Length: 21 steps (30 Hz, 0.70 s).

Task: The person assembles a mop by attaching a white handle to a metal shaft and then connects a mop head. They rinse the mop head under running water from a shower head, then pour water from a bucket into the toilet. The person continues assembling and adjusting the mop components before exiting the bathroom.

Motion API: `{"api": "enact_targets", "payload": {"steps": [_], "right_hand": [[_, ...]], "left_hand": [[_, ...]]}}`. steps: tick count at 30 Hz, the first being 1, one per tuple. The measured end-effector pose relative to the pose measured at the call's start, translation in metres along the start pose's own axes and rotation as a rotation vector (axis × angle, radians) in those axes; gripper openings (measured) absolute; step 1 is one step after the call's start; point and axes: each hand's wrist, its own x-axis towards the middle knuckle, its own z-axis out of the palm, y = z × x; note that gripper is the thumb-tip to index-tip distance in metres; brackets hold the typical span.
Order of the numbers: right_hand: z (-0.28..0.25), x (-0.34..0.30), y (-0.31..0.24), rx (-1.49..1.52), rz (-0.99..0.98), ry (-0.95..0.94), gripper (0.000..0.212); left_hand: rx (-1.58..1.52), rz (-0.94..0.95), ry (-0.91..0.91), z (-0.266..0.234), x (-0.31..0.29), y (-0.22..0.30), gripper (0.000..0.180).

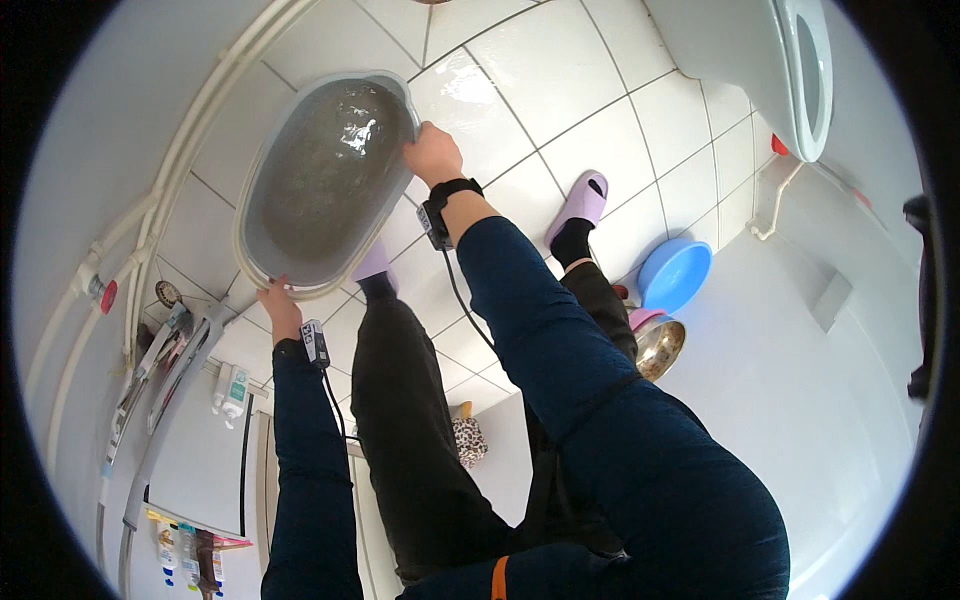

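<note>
A large oval grey basin with a pale rim holds murky grey water that catches bright reflections. My left hand is closed on the rim at the near left end, with its fingertips showing over the edge. On the right side, my right hand grips the rim, the thumb side over the edge. Beneath the basin's near right edge, a lilac slipper on my left foot is partly hidden. Whether the basin rests on the floor or is lifted I cannot tell.
White floor tiles look wet in places. A toilet stands at the far right, a blue basin and a metal bowl at the right wall. Pipes with a red-handled valve run along the left wall. My other slipper is right of the basin.
</note>
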Motion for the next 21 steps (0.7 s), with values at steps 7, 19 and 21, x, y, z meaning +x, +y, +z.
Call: {"api": "enact_targets", "payload": {"steps": [7,19,21], "right_hand": [[-0.065,0.03,0.087,0.162,0.154,-0.045,0.034],[-0.249,0.114,0.248,0.529,0.217,-0.141,0.036],[-0.273,0.114,0.274,0.658,0.246,-0.141,0.035]], "left_hand": [[0.081,-0.083,-0.048,0.105,-0.039,0.032,0.041],[0.434,0.152,-0.408,0.321,-0.099,0.035,0.025],[0.206,-0.164,-0.263,0.346,-0.094,0.022,0.029]]}}
